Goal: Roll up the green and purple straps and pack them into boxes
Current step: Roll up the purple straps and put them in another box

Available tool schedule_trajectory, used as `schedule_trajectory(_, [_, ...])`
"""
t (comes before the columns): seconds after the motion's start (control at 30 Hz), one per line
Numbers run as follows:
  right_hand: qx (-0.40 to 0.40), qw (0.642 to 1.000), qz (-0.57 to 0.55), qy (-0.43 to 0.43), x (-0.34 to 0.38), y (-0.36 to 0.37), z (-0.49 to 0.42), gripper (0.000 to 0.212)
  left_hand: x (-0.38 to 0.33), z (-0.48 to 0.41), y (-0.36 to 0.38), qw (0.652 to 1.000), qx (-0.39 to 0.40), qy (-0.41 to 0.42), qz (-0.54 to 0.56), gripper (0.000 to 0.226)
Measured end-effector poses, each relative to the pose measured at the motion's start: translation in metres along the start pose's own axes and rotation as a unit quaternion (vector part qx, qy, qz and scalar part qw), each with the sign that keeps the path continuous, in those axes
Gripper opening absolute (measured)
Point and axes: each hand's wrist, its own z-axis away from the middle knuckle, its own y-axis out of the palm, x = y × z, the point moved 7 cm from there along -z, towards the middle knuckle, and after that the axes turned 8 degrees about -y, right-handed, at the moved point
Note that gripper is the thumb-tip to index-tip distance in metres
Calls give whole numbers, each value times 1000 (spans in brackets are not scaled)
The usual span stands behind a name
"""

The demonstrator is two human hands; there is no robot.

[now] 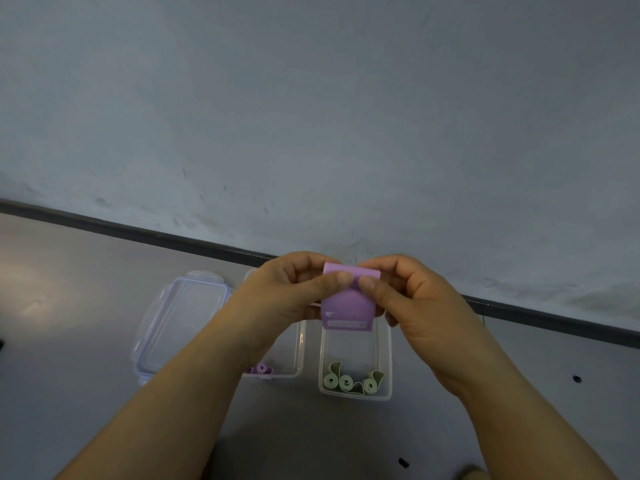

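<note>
The fingers (303,269) of both hands are curled round a purple strap (347,306), which is pinched at its upper edge between thumbs and fingers. The left hand (291,296) holds the strap's left side and the right hand (419,299) its right side, thumbs nearly touching at the middle. The top of the strap is turned over, and its lower end hangs free, marked with a pale label.

The strap is held up above two clear boxes on a grey desk (86,341). In the left box (299,344), partly hidden by the left forearm, a purple roll (262,369) is seen at the near end. In the right box (355,348), three green rolls (349,383) are lined along the near wall. A clear lid (183,323) lies flat just left of the left box. A pale wall (311,116) is seen behind the desk.
</note>
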Motion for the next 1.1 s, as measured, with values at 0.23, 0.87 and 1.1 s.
schedule_trajectory(0.23, [19,1000,8,-5,-1,3,0,12,1,-1,-4,1000,-9,9,3,37])
schedule_trajectory(0.87, [36,999,5,7,-4,4,1,10,7,-3,-5,1000,3,-30,0,39])
schedule_trajectory(1.1, [147,978,143,-31,3,13,7,48,13,1,-4,994,76,-75,-34,30])
